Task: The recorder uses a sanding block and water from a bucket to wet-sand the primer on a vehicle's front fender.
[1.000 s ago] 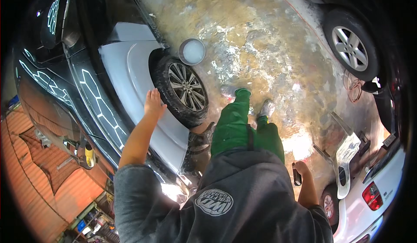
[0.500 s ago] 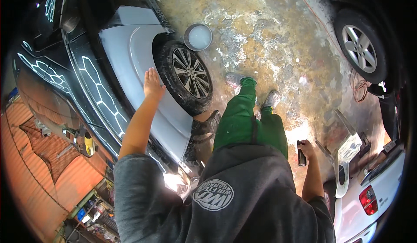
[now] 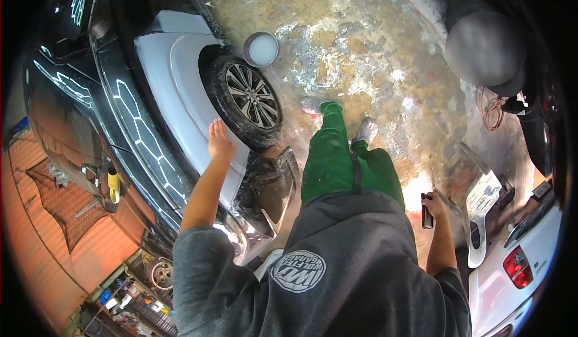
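Note:
Fingers together and stretched out, my left hand (image 3: 221,141) lies flat on a grey, matt fender (image 3: 180,90) of a black car, just in front of the wheel arch. Below the arch is a black tyre with a dark, multi-spoke wheel (image 3: 251,96). Down at my right side, my right hand (image 3: 435,203) is closed around a short black object (image 3: 427,219), held apart from the car. Its kind I cannot make out.
A round bucket (image 3: 261,49) of whitish liquid stands by the wheel. To the right are a white, frame-like panel (image 3: 481,201), a coiled hose (image 3: 492,111) and a white vehicle (image 3: 500,283). At lower left stands a cluttered shelf (image 3: 135,298).
My left hand has slid along the fender, from above the wheel arch toward the car's front. My right hand keeps its grip on the black object. The view has shifted slightly.

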Tool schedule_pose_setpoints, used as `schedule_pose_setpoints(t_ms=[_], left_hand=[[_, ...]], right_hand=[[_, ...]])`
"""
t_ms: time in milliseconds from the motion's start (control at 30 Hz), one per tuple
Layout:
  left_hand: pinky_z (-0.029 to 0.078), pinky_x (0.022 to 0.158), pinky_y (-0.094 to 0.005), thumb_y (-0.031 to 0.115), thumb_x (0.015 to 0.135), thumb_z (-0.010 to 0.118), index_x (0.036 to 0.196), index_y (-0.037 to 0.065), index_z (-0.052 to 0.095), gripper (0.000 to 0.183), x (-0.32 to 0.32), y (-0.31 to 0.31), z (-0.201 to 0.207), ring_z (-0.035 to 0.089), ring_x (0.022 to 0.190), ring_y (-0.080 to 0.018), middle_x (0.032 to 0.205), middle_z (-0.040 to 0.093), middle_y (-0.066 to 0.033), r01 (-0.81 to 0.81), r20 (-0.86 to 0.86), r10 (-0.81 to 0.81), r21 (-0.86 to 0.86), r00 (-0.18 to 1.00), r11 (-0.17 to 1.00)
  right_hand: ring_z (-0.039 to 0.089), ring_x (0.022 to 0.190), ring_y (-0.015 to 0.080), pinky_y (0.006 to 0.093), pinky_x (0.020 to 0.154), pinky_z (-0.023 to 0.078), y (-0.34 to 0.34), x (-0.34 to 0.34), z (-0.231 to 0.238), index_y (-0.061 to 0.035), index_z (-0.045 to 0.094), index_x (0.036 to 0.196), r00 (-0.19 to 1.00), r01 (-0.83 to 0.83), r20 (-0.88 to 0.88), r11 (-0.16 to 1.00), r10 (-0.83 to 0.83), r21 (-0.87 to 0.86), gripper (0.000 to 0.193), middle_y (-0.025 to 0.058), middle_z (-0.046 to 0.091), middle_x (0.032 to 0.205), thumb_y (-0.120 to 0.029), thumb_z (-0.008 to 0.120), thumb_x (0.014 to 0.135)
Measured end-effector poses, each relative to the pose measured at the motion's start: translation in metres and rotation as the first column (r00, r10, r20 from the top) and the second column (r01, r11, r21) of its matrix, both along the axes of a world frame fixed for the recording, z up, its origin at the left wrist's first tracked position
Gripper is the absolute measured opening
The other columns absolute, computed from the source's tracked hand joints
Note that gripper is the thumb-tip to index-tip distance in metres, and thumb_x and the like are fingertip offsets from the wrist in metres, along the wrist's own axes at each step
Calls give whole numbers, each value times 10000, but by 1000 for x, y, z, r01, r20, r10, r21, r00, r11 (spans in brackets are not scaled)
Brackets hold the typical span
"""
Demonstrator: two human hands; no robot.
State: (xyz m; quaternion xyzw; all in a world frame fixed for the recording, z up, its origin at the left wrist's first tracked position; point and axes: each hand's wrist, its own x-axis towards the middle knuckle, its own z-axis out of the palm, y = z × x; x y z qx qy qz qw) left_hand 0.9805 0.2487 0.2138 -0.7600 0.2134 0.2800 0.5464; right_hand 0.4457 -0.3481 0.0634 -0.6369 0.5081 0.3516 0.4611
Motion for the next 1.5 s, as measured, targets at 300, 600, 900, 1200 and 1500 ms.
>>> schedule_pose_setpoints(t_ms=[300,600,900,1200,1500], left_hand=[[1,1281,-459,634,1006,377,1615,-26,152,926,-95,-12,-23,51,1591,-302,1714,120,-152,-75,-199,67,-33,978,997],[13,1280,-455,614,1020,383,1615,-18,170,895,-31,-9,-20,74,1590,-281,1709,144,-158,-102,-253,74,-98,965,990],[-7,1281,-468,614,1026,377,1625,-3,119,898,202,6,-4,63,1591,-287,1721,109,-125,-41,74,43,-34,996,999],[41,1283,-448,535,979,433,1605,-50,162,899,5,14,-121,124,1580,-306,1701,166,-170,-279,-310,219,-163,925,946],[153,1271,-424,237,983,467,1546,-66,339,652,-78,-31,-152,254,1542,-331,1648,294,-210,-739,-520,538,-341,663,581]], right_hand=[[641,927,221,354,813,531,-15,7,-20,55,561,1330,989,72,134,997,-69,-17,626,133,660,1078,-161,761,778],[641,994,248,365,896,515,-17,106,-10,57,537,1363,980,-30,198,999,34,-25,686,161,659,1111,-230,745,776],[652,1080,281,362,975,498,0,289,34,-7,537,1406,937,-232,243,967,251,-106,645,193,684,1180,-206,734,826],[625,1093,224,328,953,504,-4,410,63,64,489,1412,929,-251,284,968,238,9,669,154,644,1199,-138,743,826],[664,991,246,355,859,539,-35,545,23,92,511,1362,761,-418,425,872,490,-256,678,165,688,1122,-231,791,835]])
